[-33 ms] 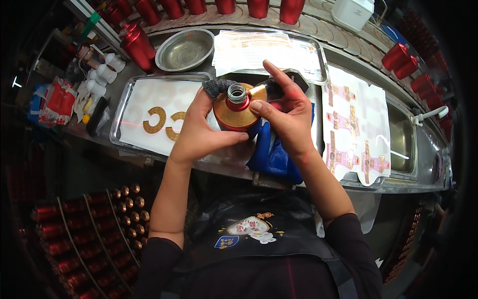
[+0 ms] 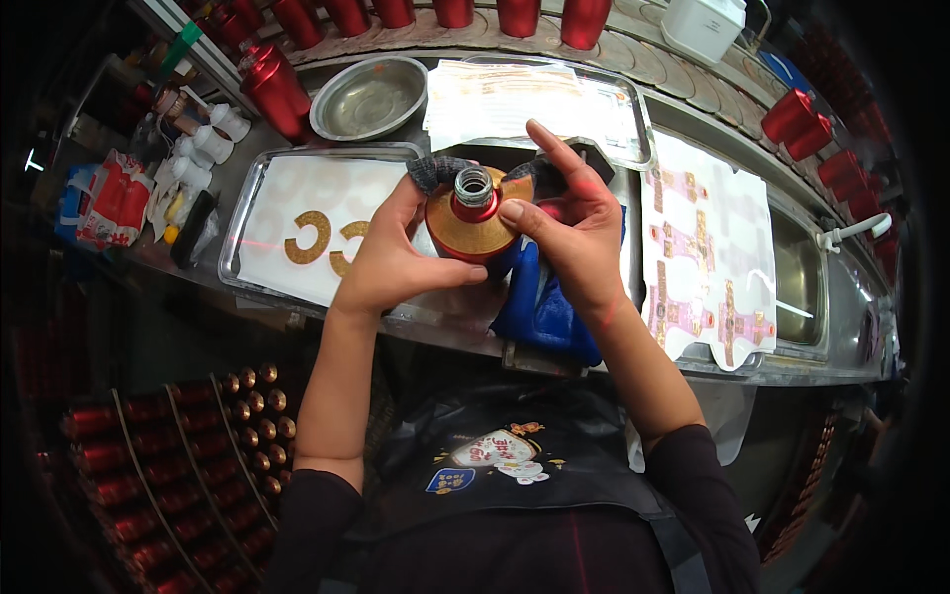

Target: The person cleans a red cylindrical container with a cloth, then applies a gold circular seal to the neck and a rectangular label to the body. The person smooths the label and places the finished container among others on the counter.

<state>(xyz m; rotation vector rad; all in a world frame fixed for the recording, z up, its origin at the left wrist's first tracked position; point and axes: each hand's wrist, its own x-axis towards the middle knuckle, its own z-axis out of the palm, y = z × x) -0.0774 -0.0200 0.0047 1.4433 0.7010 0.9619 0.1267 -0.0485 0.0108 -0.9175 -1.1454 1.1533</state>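
Note:
Upright in front of me is a red bottle (image 2: 447, 243) with an uncapped, threaded clear neck. A gold C-shaped decal (image 2: 477, 236) lies around its sloping shoulder. My left hand (image 2: 391, 252) wraps the bottle's left side, thumb across the near side, with a dark grey cloth cover on a fingertip. My right hand (image 2: 574, 233) presses its thumb on the decal's right part, beside a free-looking gold end near the neck. Its index finger points up and away, and another fingertip wears a dark cover. The bottle's lower part is mostly hidden.
Left is a metal tray (image 2: 230, 265) with gold C-shaped decals (image 2: 308, 238) on white paper. Behind stand a metal bowl (image 2: 368, 99) and a stack of printed sheets (image 2: 495, 99). A blue cloth (image 2: 544, 317) lies close by. Right are a pink-gold decal sheet (image 2: 708, 247) and a sink (image 2: 800, 267).
The bottle has shifted and turned very slightly, and my left thumb has slid a little left. Red bottles along the back have moved slightly right.

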